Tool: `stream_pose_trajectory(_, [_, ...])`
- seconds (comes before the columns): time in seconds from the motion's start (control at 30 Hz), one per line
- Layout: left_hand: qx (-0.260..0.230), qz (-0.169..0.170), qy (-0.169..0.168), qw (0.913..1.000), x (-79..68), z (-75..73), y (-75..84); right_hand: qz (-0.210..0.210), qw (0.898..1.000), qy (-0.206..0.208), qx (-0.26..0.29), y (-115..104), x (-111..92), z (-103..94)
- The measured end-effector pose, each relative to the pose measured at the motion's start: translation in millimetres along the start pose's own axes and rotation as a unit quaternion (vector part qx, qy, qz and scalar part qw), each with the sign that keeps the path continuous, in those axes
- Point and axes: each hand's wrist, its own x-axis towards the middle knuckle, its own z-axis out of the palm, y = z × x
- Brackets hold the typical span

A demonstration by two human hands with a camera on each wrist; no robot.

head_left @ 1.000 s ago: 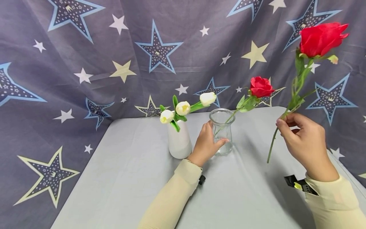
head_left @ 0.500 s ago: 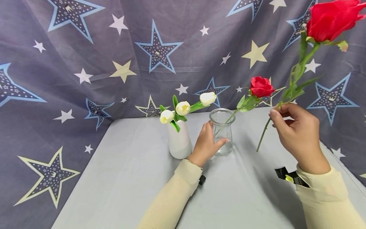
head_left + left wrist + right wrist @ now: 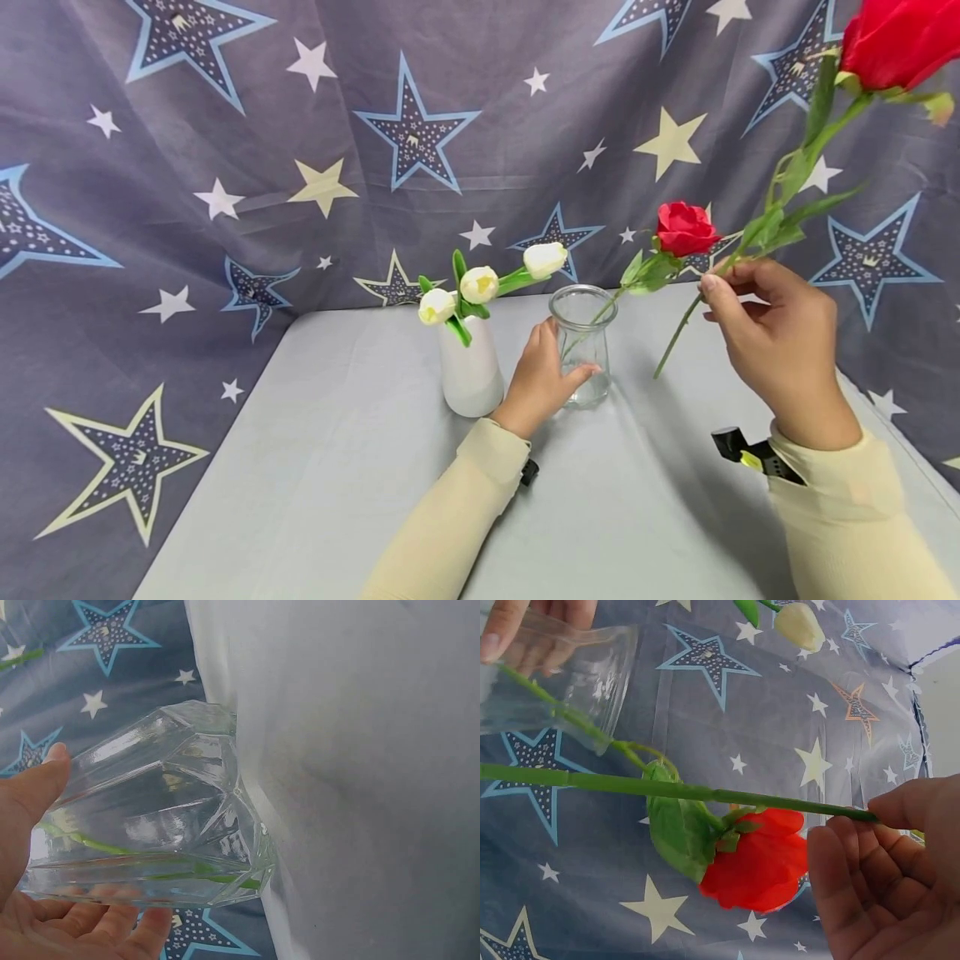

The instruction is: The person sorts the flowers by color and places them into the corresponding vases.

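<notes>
My left hand (image 3: 543,375) holds the clear glass vase (image 3: 596,354), thumb in front and fingers behind; the left wrist view shows the faceted vase (image 3: 150,795) with a green stem inside. A small red rose (image 3: 684,229) leans out of the vase to the right. Between thumb and fingers, my right hand (image 3: 787,342) pinches the stem of a larger red rose (image 3: 900,42), its bloom partly cut off at the top right. That stem's lower end hangs free, right of the vase. In the right wrist view the held stem (image 3: 630,784) crosses before the smaller bloom (image 3: 765,862).
A white vase (image 3: 471,375) with white tulips (image 3: 480,285) stands just left of the glass vase, close to my left wrist. Grey cloth covers the table (image 3: 337,483). A dark curtain with stars (image 3: 412,137) hangs behind it.
My right hand has moved left and slightly up with the large rose, and its stem end has come nearer the vase. The rose tilts further right. The left hand stays still.
</notes>
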Motion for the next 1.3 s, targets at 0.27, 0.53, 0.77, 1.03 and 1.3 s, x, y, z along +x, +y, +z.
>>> stream_pose_trajectory(0.27, [0.003, -0.002, 0.002, 1.0000, 0.2, 0.1, -0.5, -0.002, 1.000, 0.016, 0.021, 1, -1, 7.5])
stream_pose_trajectory(0.53, [0.006, 0.005, 0.004, 1.0000, 0.2, 1.7, -2.8, -0.016, 0.996, 0.051, 0.066, -15, -3, 9.9])
stream_pose_trajectory(0.77, [0.003, 0.003, 0.000, 1.0000, -0.9, 0.6, -2.3, -0.031, 0.993, 0.067, 0.087, -20, -3, 13.1])
stream_pose_trajectory(1.03, [0.004, 0.004, -0.001, 1.0000, 0.0, 0.9, -1.6, -0.053, 0.988, 0.080, 0.124, -17, -4, 12.3])
stream_pose_trajectory(1.3, [0.006, 0.009, 0.008, 0.9999, 1.5, 1.8, -3.2, -0.051, 0.988, 0.079, 0.121, -24, -4, 11.9])
